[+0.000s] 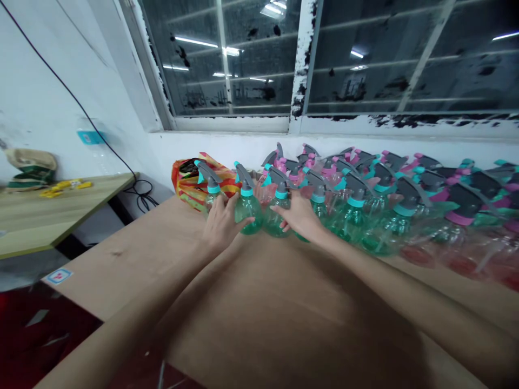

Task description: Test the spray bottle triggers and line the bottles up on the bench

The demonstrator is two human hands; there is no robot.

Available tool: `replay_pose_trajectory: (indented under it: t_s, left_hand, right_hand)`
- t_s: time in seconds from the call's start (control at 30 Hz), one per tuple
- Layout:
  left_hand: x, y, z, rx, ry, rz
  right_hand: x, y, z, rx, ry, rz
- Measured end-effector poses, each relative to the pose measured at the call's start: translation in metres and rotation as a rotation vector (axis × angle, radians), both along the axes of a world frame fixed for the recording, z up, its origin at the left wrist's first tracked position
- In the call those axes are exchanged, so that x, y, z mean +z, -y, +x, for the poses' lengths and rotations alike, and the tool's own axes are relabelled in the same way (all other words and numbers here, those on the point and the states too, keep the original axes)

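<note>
Spray btls [354,219] stand packed along the wall on the brown surface [133,254], approx. several rows deep toward the R; trigger heads are on every btl I can make out, so that part looks done. Front row's L end is looser, w/ small gaps, & both hands are there, so lining-up seems well along, tho how much is left I can't tell; the rear rows are partly hidden. L hand [221,224] is at the end btl [213,188], its fingers over the near side of the body, thumb stuck out wide to the R across the front of the 2nd btl [248,212]; can't tell if it's gripping the end btl or just resting. R hand [303,216] sits btwn the 3rd btl [279,197] & the 4th btl [318,199], thumb reaching L in front of the 3rd, other fingers partly curled & partly hidden; can't tell if they're closed on anything. So the 2nd & 3rd btls are btwn the two hands, upright, teal collars approx. level w/ the fingers or a bit above. Striped bag [183,186] is just behind & L of the end btl; pink-collared btls [292,167] are behind the front row.
</note>
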State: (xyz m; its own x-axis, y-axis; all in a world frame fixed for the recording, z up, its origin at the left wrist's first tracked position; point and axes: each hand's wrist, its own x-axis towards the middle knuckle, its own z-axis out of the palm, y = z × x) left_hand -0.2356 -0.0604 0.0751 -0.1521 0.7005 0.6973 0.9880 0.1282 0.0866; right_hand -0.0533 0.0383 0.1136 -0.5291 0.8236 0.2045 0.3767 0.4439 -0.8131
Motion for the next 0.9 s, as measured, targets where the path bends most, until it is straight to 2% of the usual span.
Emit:
replay_pose_trajectory:
  t_s: [0.2, 0.33, 0.47, 0.6, 0.63, 0.77, 0.9]
  left_hand:
    - [-0.003, 0.012, 0.006, -0.020, 0.043, 0.034]
    - [0.002, 0.018, 0.024, -0.048, 0.100, 0.049]
    - [0.001, 0.031, 0.064, -0.157, 0.151, -0.025]
    - [-0.009, 0.044, 0.113, -0.332, 0.168, -0.203]
    - [-0.012, 0.045, 0.124, -0.378, 0.234, -0.278]
    - [-0.019, 0.041, 0.168, -0.553, 0.471, -0.463]
    - [-0.019, 0.030, 0.212, -0.638, 0.610, -0.539]
  right_hand:
    - [-0.001, 0.005, 0.007, 0.034, 0.045, 0.103]
    - [-0.004, 0.014, 0.020, 0.007, 0.089, 0.248]
    - [-0.007, 0.033, 0.052, 0.018, 0.145, 0.371]
    - [-0.005, 0.052, 0.101, 0.042, 0.190, 0.420]
    - [-0.004, 0.056, 0.115, 0.054, 0.213, 0.438]
    - [-0.001, 0.060, 0.166, 0.064, 0.244, 0.461]
    - [-0.003, 0.051, 0.209, 0.018, 0.083, 0.382]
